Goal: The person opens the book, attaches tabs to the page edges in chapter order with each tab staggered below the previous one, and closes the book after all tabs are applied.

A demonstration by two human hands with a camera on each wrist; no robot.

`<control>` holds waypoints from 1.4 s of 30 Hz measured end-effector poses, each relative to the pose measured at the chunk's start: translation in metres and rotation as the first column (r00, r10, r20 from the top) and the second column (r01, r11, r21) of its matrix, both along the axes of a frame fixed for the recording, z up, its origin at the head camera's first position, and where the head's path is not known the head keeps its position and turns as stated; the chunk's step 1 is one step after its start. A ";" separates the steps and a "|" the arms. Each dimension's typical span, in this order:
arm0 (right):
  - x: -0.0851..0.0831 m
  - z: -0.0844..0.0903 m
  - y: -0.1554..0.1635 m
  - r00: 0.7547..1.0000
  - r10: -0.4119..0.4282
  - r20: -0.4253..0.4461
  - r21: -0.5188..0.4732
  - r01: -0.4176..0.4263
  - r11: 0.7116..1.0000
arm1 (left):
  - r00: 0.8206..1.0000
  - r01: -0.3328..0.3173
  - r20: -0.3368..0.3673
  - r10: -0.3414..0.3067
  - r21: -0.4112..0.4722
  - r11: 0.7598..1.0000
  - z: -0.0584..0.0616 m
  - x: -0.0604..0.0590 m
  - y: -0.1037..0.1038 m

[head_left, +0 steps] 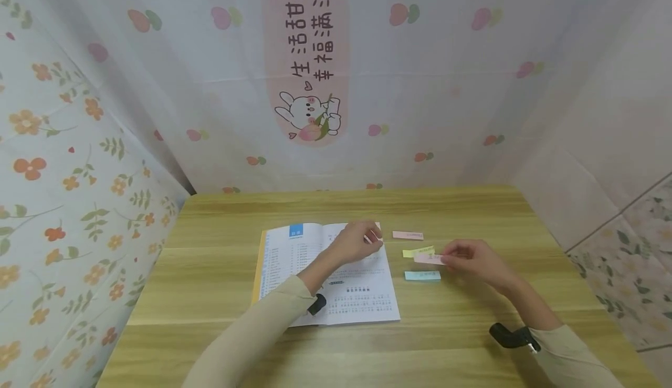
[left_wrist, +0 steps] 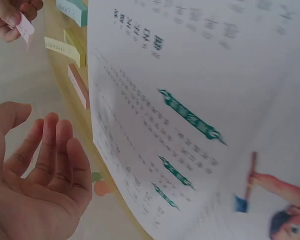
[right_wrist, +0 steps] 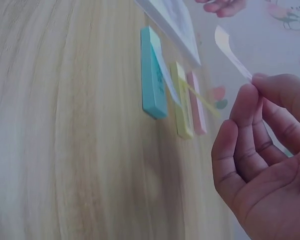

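Open book (head_left: 328, 274) found flat on the wooden table (head_left: 210, 271), taken as the reference for all positions below. Left hand (head_left: 357, 242) observed over the book's upper right page, near its right edge; in the left wrist view fingers (left_wrist: 55, 150) seen straight, close together and slightly relaxed, palm exposed, holding nothing. Right hand (head_left: 472, 259) recorded to the right of the book, raised above the table, with thumb and forefinger clamped on one end of a single pink sticky note (head_left: 429, 258); remaining fingers (right_wrist: 239, 150) loosely curled beside it. Note held clear of the table, free end pointing toward the book. Three sticky-note pads noted just right of the book, lying in a short column: pink pad (head_left: 408, 235) farthest from the wearer, yellow pad (head_left: 418, 252) in the middle with its top sheet partly lifted, blue pad (head_left: 422, 275) nearest. Held note located just over the yellow pad; contact with it not determinable. Pads apart from the book's edge.
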State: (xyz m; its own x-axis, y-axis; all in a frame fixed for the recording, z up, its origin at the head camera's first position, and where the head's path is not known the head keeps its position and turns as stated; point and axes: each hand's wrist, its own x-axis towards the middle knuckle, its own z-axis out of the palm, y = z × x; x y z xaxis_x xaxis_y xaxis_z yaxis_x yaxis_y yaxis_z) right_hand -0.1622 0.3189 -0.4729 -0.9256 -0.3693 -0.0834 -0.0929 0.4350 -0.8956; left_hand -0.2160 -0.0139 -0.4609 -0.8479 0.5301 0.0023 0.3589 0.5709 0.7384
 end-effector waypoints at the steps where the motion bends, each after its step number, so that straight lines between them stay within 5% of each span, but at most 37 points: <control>1: 0.000 0.001 -0.001 1.000 0.001 0.005 -0.007 -0.001 1.000 | 1.000 -0.005 0.005 0.005 -0.006 1.000 0.000 0.002 -0.002; 17: -0.008 0.012 -0.029 0.999 0.002 -0.034 -0.015 -0.002 1.000 | 0.997 -0.044 0.057 0.042 0.033 0.998 -0.011 0.018 -0.037; 42: -0.024 0.015 -0.068 0.995 0.066 -0.069 0.010 -0.065 0.998 | 0.994 -0.076 0.094 0.063 0.140 0.987 -0.012 0.028 -0.026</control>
State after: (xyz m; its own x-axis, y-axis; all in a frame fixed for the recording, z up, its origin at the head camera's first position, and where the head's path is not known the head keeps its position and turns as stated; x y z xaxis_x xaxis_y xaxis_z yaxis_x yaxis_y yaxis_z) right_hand -0.1857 0.2511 -0.4582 -0.9031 -0.4288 -0.0232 -0.1828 0.4329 -0.8827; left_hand -0.1876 -0.0404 -0.4727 -0.8829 0.4696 -0.0032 0.2512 0.4779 0.8417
